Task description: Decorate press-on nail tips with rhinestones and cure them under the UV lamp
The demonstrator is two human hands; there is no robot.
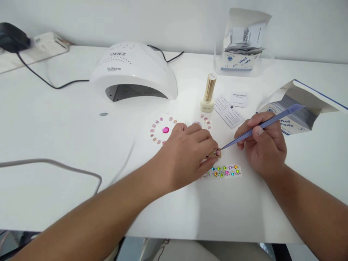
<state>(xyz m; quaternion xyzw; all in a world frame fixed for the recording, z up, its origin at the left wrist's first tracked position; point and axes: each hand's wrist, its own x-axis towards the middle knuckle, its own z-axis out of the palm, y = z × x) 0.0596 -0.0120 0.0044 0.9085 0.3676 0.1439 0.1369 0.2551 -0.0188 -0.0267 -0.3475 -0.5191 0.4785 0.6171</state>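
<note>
My left hand (pixel 187 154) pinches a small gold-coloured flat piece (pixel 220 155) between thumb and fingers. Pink and shiny decorations sit on its visible end; the rest is covered by my fingers. In my right hand (pixel 265 145) are purple tweezers (pixel 247 134), held like a pen. Their tip points left and down and meets the gold piece's edge, or nearly so; I cannot tell if anything is between the points. Just below my left fingertips lies a clear sheet of colourful heart gems (pixel 227 171), partly hidden by the hand. A ring of small nail stickers or gems (pixel 153 125) surrounds a large pink gem (pixel 165 129).
A white nail lamp (pixel 133 69) stands at the back left. Behind my hands are a nail polish bottle (pixel 208 96), loose alcohol pad packets (pixel 239 99) and two open alcohol pad boxes (pixel 240 61). A grey cable (pixel 54 163) crosses the table at left.
</note>
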